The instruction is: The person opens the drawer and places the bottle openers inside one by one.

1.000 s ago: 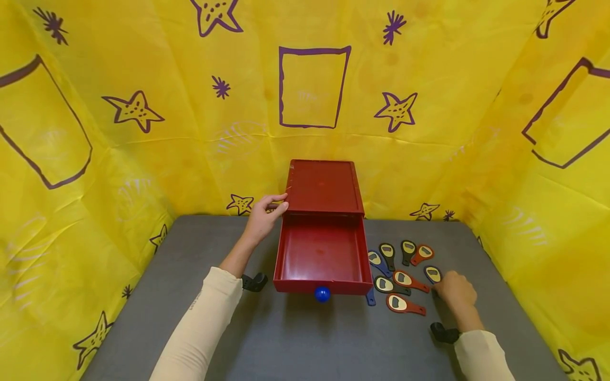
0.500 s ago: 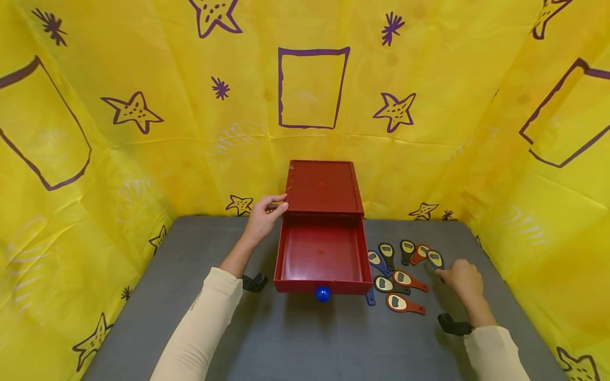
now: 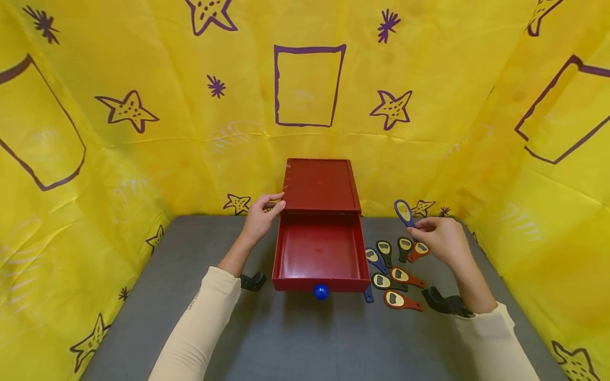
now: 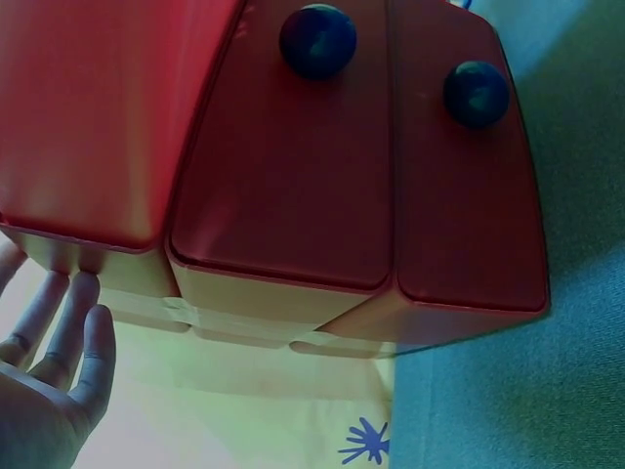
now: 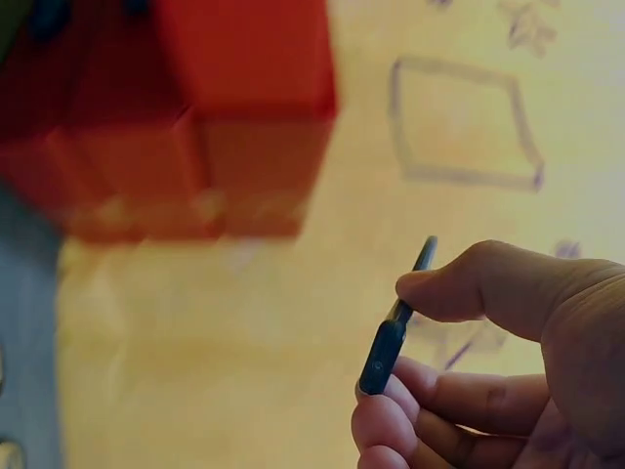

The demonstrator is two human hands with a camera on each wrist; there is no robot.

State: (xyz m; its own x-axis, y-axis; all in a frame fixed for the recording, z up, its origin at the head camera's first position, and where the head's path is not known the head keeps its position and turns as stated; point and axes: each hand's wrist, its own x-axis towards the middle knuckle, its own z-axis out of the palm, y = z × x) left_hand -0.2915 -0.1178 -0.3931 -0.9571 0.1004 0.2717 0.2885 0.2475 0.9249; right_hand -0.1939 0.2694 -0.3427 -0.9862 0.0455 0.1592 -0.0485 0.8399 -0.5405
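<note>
A blue bottle opener [image 3: 404, 211] is held up above the table's back right by my right hand [image 3: 440, 238]. In the right wrist view, thumb and fingers pinch the opener [image 5: 384, 357], seen edge-on. My left hand [image 3: 259, 221] touches the left side of a red drawer unit [image 3: 321, 185], its fingertips right at the wall in the left wrist view. The unit's top drawer [image 3: 320, 254] is pulled out, with a blue ball knob [image 3: 321, 292] on its front and nothing inside. Two lower drawers [image 4: 283, 176] are closed.
Right of the drawer lie several bottle openers: black ones [image 3: 388, 283], red ones [image 3: 402, 300] and a blue one [image 3: 376, 260]. Another blue handle [image 3: 369, 293] sticks out beside the drawer front. Yellow patterned cloth [image 3: 310, 143] walls in the grey table [image 3: 329, 344].
My right hand has lifted the blue bottle opener off the table, up and toward the back, turning it upright. The left hand stays on the drawer unit.
</note>
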